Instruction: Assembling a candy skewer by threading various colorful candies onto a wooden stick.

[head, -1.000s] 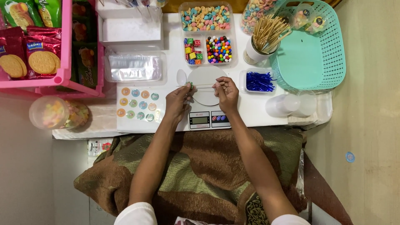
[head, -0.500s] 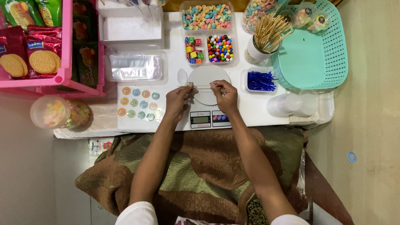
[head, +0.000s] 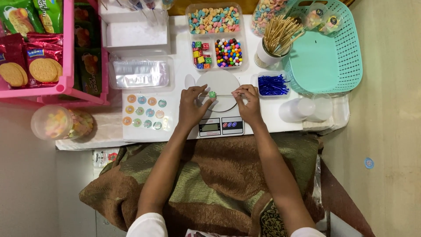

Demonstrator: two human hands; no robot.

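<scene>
Seen from above, both forearms reach forward over a brown patterned cloth point(head: 210, 175) onto a white counter point(head: 272, 118). The left hand point(head: 191, 107) and right hand point(head: 248, 104) meet above the round grey plate of a small kitchen scale point(head: 219, 87). The left grip is pinched shut on a small green cube candy point(head: 212, 94); the right grip is pinched shut on a thin wooden skewer point(head: 226, 95) whose tip meets the cube.

At far left stands a pink plastic rack point(head: 66, 83) holding red and green biscuit packets point(head: 30, 61). At far right sits a teal plastic basket point(head: 326, 61). Behind the scale, clear plastic trays point(head: 215, 26) hold pastel sweets, coloured cubes and round candies. Left of the scale lies a white sheet of round pastel stickers point(head: 144, 112). A small clear box of blue twist ties point(head: 272, 84) sits just right of the scale.
</scene>
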